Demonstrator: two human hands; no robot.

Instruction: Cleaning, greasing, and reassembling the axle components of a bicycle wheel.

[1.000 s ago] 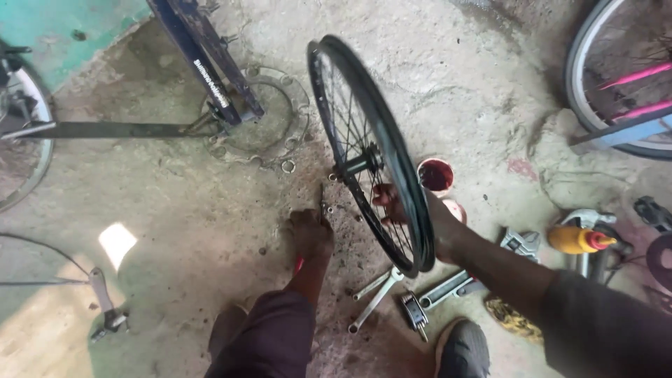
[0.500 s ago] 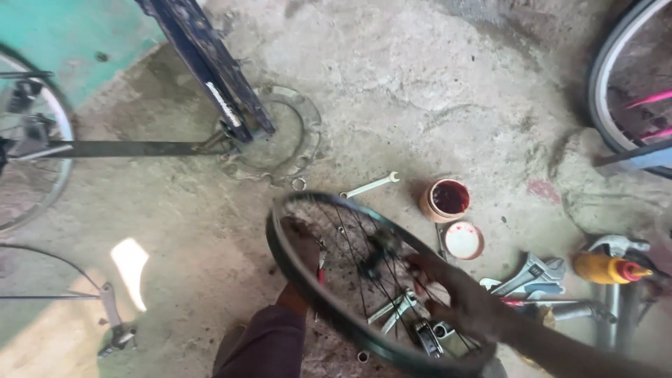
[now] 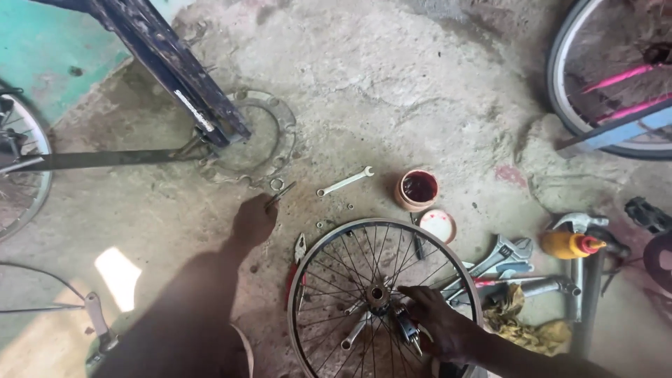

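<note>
Fingers of the right hand are seen in the head view spread flat over the spokes just beside the hub of a bicycle wheel; nothing is pinched between them, and the wheel is only pressed on. The left hand is stretched forward to the concrete floor, its fingers curled together over a thin dark tool whose tip sticks out beyond them; whether that tool is truly gripped or merely covered cannot be told.

The wheel is laid flat on the floor, close in front of the person, between red-handled pliers on its left and a heap of wrenches on its right. It is shown as a bare silver rim with no tyre, thin crossed spokes, and a small rusty hub at the centre; more tools lie under the spokes.

For the work in hand to go well, it is judged that the wheel should be kept pinned flat by the right palm near the hub, so that it is not rocked on the tools beneath it, and that the small tool should be lifted cleanly by its shaft rather than dragged through the grit.

A silver spanner, a round tin of red paste and its lid lie just beyond the rim.
</note>
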